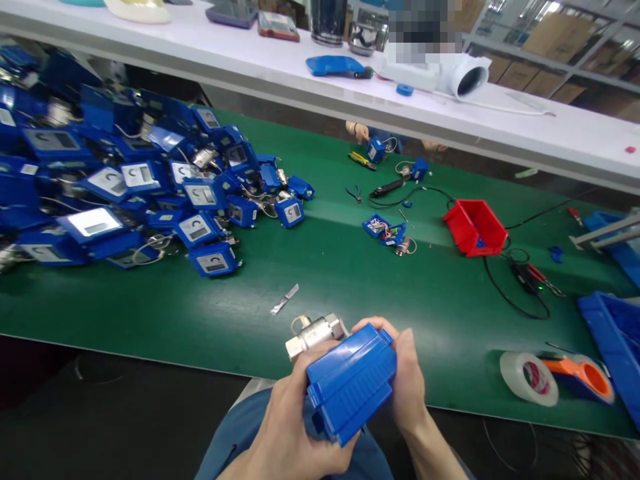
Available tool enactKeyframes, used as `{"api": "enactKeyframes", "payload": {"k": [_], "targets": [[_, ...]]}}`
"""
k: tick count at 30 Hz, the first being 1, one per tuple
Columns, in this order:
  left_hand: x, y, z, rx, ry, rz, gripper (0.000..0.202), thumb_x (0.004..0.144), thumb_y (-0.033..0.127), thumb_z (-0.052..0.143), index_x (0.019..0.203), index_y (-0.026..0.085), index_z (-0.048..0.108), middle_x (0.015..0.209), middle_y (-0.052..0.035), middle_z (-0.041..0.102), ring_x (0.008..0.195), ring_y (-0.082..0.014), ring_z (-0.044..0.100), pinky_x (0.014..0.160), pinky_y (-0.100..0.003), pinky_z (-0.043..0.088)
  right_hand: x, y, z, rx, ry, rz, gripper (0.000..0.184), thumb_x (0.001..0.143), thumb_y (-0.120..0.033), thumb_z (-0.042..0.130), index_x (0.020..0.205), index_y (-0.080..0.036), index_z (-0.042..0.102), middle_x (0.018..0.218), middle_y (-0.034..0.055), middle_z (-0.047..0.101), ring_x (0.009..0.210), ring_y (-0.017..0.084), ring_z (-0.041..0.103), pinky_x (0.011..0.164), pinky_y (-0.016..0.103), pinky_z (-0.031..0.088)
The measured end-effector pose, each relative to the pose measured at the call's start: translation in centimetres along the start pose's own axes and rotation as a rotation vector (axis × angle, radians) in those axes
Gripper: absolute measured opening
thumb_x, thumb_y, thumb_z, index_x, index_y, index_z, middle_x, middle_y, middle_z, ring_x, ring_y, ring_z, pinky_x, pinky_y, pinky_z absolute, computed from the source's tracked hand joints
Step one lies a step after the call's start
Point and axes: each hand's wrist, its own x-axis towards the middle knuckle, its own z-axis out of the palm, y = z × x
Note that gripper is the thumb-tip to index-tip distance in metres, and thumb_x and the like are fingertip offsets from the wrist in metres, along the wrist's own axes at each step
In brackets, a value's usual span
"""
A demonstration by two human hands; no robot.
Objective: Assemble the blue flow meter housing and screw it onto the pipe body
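Both my hands hold a blue plastic box unit (350, 383) with ribbed sides, just in front of the green table's near edge. My left hand (285, 413) wraps under its left side, fingers closed round it. My right hand (407, 380) grips its right end, thumb on top. A silver metal valve fitting (314, 335) sticks out from the unit behind my left fingers. A small metal strip (285, 299) lies on the green mat just beyond.
A big heap of blue units (125, 180) fills the table's left. An open unit with wires (385, 230), a red bin (475, 227), pliers (354, 193), cables, a tape roll (529, 378) and blue trays (613, 337) lie to the right. Another person's hands (361, 132) work across the table under a white shelf (280, 73).
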Motion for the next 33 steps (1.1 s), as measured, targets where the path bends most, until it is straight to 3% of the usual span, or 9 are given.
{"api": "enactKeyframes", "payload": {"k": [5,10,16,19,21,23,29,33], "targets": [[1.1,-0.6,-0.4,-0.053,-0.118,-0.201,0.059,0.072,0.028,0.065,0.125,0.026,0.038,0.113,-0.0054,0.061,0.102,-0.0235,0.062,0.086,-0.033,0.052,1.4,0.5,0.4,-0.017,0.105,0.004,0.060,0.089,-0.063,0.022,0.089,-0.017,0.061,0.077,0.0032,0.065,0.069,0.016,0.056,0.066,0.029,0.044],[2.8,-1.0,-0.5,-0.237,-0.209,-0.372,0.064,0.075,0.028,0.067,0.131,0.028,0.035,0.129,-0.0042,0.054,0.112,-0.0216,0.056,0.096,-0.033,0.047,2.9,1.0,0.6,-0.065,0.222,-0.005,0.062,0.090,-0.062,0.019,0.085,-0.017,0.062,0.071,0.0018,0.066,0.068,0.015,0.058,0.066,0.028,0.044],[3.7,-1.6,0.3,-0.537,-0.038,-0.461,0.066,0.066,0.031,0.076,0.123,0.017,0.046,0.118,-0.0092,0.063,0.106,-0.0250,0.060,0.094,-0.035,0.048,3.0,1.2,1.4,-0.162,0.272,-0.055,0.064,0.089,-0.063,0.019,0.089,-0.016,0.062,0.077,0.0034,0.068,0.075,0.017,0.060,0.073,0.030,0.045],[3.8,-2.9,-0.2,-0.727,0.004,-0.598,0.060,0.065,0.034,0.078,0.116,0.015,0.054,0.111,-0.0106,0.067,0.102,-0.0273,0.062,0.094,-0.040,0.048,3.0,1.2,1.5,-0.192,0.143,-0.042,0.064,0.088,-0.065,0.022,0.102,-0.017,0.062,0.092,0.0060,0.068,0.088,0.018,0.060,0.083,0.032,0.045],[3.7,-4.2,-0.8,-0.926,0.060,-0.720,0.049,0.067,0.038,0.075,0.107,0.014,0.061,0.102,-0.0106,0.070,0.097,-0.0270,0.065,0.092,-0.041,0.050,2.7,1.1,1.2,-0.146,0.012,-0.036,0.063,0.088,-0.065,0.025,0.113,-0.017,0.059,0.105,0.0080,0.067,0.099,0.020,0.059,0.091,0.035,0.044],[3.4,-5.5,-1.4,-1.092,0.132,-0.785,0.042,0.067,0.042,0.074,0.098,0.014,0.065,0.092,-0.0093,0.072,0.092,-0.0261,0.066,0.090,-0.041,0.051,2.2,0.7,0.7,-0.065,-0.037,-0.051,0.061,0.089,-0.062,0.027,0.118,-0.017,0.057,0.112,0.0094,0.065,0.105,0.020,0.058,0.095,0.037,0.043],[2.7,-7.3,-2.0,-1.232,0.144,-0.724,0.050,0.073,0.063,0.058,0.100,0.022,0.065,0.095,-0.0082,0.072,0.097,-0.0273,0.065,0.086,-0.043,0.053,0.7,-0.4,-0.1,0.031,-0.017,-0.067,0.055,0.092,-0.054,0.029,0.109,-0.014,0.062,0.099,0.0106,0.069,0.090,0.019,0.062,0.085,0.037,0.048],[2.8,-7.1,-2.1,-1.178,0.177,-0.689,0.050,0.073,0.063,0.058,0.099,0.021,0.065,0.096,-0.0090,0.072,0.095,-0.0281,0.066,0.084,-0.043,0.054,1.0,0.0,0.1,0.002,-0.054,-0.044,0.052,0.092,-0.053,0.033,0.105,-0.013,0.064,0.092,0.0092,0.068,0.081,0.017,0.061,0.075,0.033,0.048]]}}
